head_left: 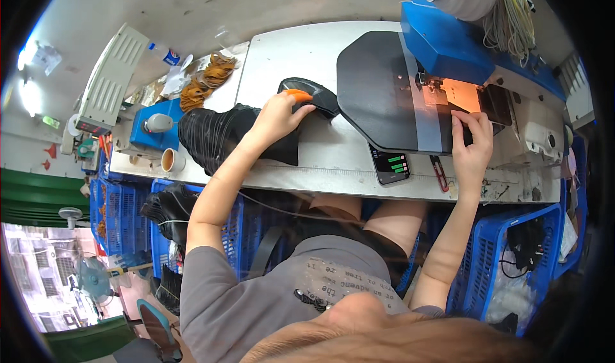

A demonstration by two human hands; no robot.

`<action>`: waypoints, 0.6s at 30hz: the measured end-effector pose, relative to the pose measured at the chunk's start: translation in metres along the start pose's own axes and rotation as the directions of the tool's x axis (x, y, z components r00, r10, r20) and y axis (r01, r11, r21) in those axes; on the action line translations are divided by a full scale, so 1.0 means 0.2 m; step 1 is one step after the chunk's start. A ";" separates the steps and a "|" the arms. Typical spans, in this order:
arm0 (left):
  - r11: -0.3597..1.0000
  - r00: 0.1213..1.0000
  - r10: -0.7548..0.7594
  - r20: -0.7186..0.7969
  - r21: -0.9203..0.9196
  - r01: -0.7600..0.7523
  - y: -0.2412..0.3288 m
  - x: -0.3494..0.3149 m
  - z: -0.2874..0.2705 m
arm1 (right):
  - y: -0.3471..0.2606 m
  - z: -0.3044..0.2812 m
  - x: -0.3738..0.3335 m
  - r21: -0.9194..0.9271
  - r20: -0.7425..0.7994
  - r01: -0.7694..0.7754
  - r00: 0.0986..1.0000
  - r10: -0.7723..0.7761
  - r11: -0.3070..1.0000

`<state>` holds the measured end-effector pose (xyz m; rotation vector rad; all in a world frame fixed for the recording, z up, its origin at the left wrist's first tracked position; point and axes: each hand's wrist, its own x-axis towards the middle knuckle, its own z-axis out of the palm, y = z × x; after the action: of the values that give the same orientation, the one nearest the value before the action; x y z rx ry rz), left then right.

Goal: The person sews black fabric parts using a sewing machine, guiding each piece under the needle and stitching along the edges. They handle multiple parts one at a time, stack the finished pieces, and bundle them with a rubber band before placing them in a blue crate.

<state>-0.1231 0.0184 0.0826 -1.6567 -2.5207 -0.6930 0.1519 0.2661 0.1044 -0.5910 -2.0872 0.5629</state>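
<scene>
My left hand (pixel 277 118) is closed on a small orange object (pixel 298 95) whose kind is mostly hidden by the fingers. Just beyond it, a curved black piece (pixel 323 99), perhaps a shoe part, lies against the left edge of the machine's black plate (pixel 371 74). My right hand (pixel 473 135) is over the plate's right side, thumb and finger bent together at a dark area near the lit needle. What they pinch, black on black, I cannot make out. The blue sewing machine head (pixel 445 46) stands above, its needle area glowing orange.
A stack of black pieces (pixel 214 135) lies left of my left forearm, near a paper cup (pixel 172 160). A phone (pixel 389 164) and red snips (pixel 439 173) lie at the front edge. Brown strips (pixel 208 81) are piled behind. Blue crates (pixel 477 267) stand below the table.
</scene>
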 end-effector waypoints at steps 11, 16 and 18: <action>0.991 0.992 -0.121 0.028 -0.046 0.122 -0.08 -0.02 0.05 | -0.45 0.27 -0.36 0.435 0.122 0.280 0.923 -0.364 0.856; 0.988 0.994 -0.070 -0.086 -0.143 0.057 -0.09 -0.04 0.05 | -0.59 0.85 -0.61 0.522 0.581 -0.072 0.759 -0.292 0.850; 0.994 0.994 -0.064 -0.089 -0.095 0.055 -0.03 -0.06 -0.02 | -0.62 1.01 -0.64 0.514 0.653 -0.206 0.723 -0.225 0.833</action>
<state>-0.1241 0.0035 0.0809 -1.5433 -2.5191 -0.8822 0.0225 0.0588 -0.0072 0.0148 -2.4170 1.5238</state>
